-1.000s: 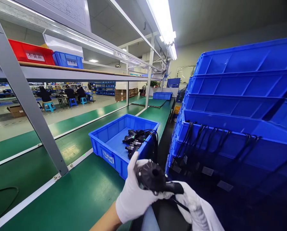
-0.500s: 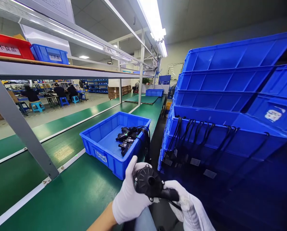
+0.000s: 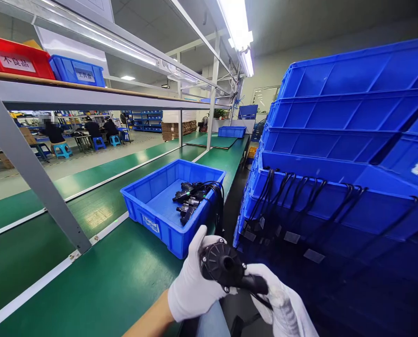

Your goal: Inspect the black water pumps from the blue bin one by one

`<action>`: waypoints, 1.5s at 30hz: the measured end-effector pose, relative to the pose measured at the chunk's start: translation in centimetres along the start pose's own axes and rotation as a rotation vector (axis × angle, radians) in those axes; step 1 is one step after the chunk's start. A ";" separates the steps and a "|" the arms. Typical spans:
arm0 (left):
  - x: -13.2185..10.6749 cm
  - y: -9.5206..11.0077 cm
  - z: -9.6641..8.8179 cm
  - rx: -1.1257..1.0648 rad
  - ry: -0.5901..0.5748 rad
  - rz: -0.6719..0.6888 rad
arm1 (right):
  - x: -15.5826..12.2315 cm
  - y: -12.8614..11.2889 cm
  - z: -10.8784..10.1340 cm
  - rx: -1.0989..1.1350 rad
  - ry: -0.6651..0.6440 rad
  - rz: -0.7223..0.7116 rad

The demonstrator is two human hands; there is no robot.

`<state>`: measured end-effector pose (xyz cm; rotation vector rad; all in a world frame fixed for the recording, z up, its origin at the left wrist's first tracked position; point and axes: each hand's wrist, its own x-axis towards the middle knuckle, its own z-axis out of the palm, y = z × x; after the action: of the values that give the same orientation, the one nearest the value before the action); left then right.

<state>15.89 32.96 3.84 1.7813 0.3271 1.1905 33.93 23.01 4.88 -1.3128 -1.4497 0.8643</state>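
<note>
Both my hands wear white gloves and hold one black pump-like part (image 3: 226, 267) with a round ported face, low in the middle of the view. My left hand (image 3: 195, 285) wraps its round body from the left. My right hand (image 3: 282, 304) grips its narrow rear end, where a thin black cable leaves it. Just beyond, a blue bin (image 3: 160, 206) on the green bench (image 3: 107, 281) holds several similar black parts (image 3: 188, 199), their cables draped over its right wall.
A tall stack of blue crates (image 3: 335, 140) stands at the right, with black cables and tags hanging over one rim. A grey shelf post (image 3: 30, 168) slants at the left below a red bin (image 3: 14, 58) and a blue bin (image 3: 77, 71). People sit at far tables (image 3: 90, 131).
The view swung left then slightly back right. My hands kept hold of the black part and stayed together, with the part turned a little.
</note>
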 end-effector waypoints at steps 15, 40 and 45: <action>0.3 0.4 0.3 -0.065 0.022 -0.223 | 0.1 0.9 0.0 -0.029 0.071 0.012; 0.4 -1.2 0.6 0.047 0.092 0.117 | -0.2 1.4 -0.2 0.003 0.019 0.027; 0.1 -1.6 0.6 0.067 0.107 0.100 | 0.1 0.6 0.1 0.026 0.008 0.028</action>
<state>16.84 33.51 2.54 1.8129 0.3480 1.3632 34.07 23.22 4.30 -1.3187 -1.4128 0.8919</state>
